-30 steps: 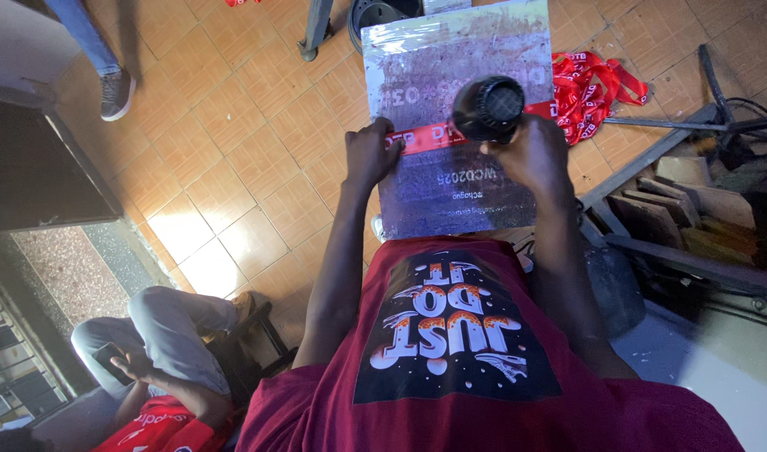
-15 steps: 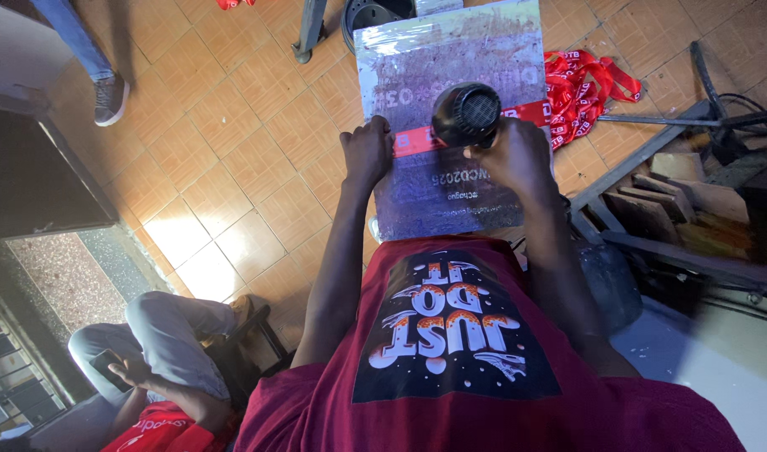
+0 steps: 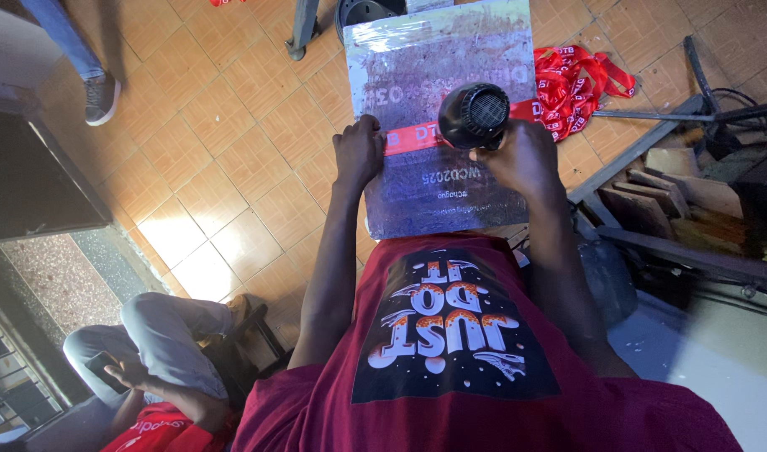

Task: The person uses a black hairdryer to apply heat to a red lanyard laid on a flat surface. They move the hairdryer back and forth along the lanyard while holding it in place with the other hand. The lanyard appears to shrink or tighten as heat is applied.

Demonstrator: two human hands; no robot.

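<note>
A flat grey board wrapped in shiny film (image 3: 450, 117) rests on my lap, with a red strap (image 3: 413, 136) running across its middle. My left hand (image 3: 358, 152) presses on the board's left edge, on top of the strap. My right hand (image 3: 524, 157) grips a black hair dryer (image 3: 474, 115), which points down at the board near the strap. My red printed shirt fills the bottom of the view.
A pile of red straps (image 3: 577, 88) lies on the orange tiled floor to the right of the board. Metal bars and wooden pieces (image 3: 668, 192) crowd the right side. A seated person (image 3: 161, 351) is at lower left, and another person's shoe (image 3: 100, 96) at upper left.
The hair dryer has shifted slightly left along the strap with my right hand. My left hand stays on the board's left edge.
</note>
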